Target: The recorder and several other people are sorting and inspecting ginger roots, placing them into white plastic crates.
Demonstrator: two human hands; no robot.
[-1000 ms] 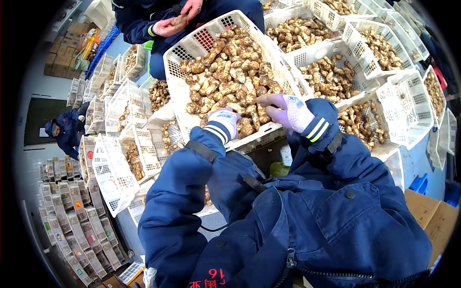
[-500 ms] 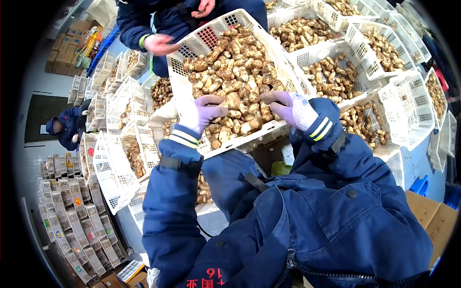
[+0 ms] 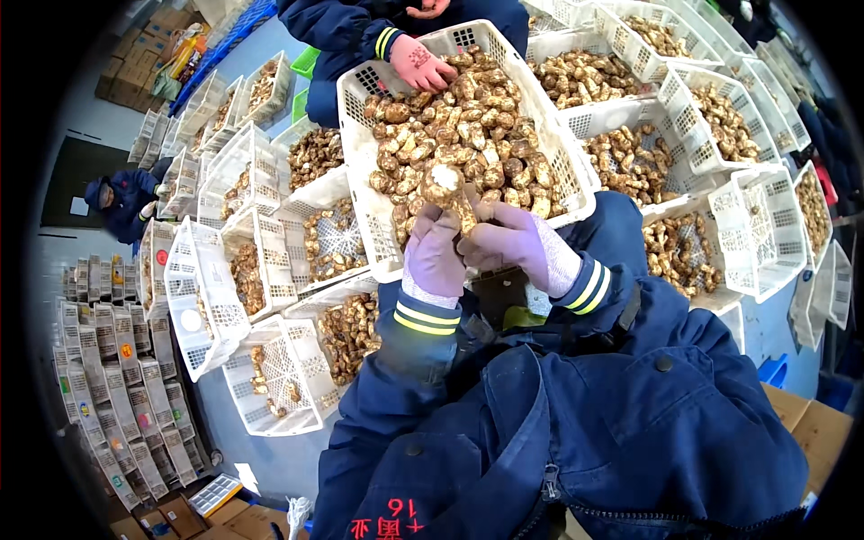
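In front of me a white plastic crate (image 3: 562,162) is heaped with brown-and-cream mushrooms (image 3: 486,117). At its near edge I hold up one stout mushroom (image 3: 445,187), with a pale patch on its brown rounded end. My left hand (image 3: 434,256), in a light purple glove, is closed round the lower part of it. My right hand (image 3: 522,238), gloved alike, pinches the same mushroom from the right, its fingertips close to the left hand's. The fingers partly hide the mushroom's lower end. Across the crate, a co-worker's pink-gloved hand (image 3: 421,65) reaches into the heap.
Smaller crates of mushrooms (image 3: 630,162) stand to the right, others (image 3: 333,238) to the left. An emptier crate (image 3: 760,229) lies farther right. Stacked crates (image 3: 117,387) line the left side, near another person (image 3: 130,202). A cardboard box (image 3: 810,427) is at the right.
My hands have come together from apart over the heap and drawn toward me, lifting one mushroom. The co-worker's hand has moved right onto the mushrooms. My view has shifted slightly.
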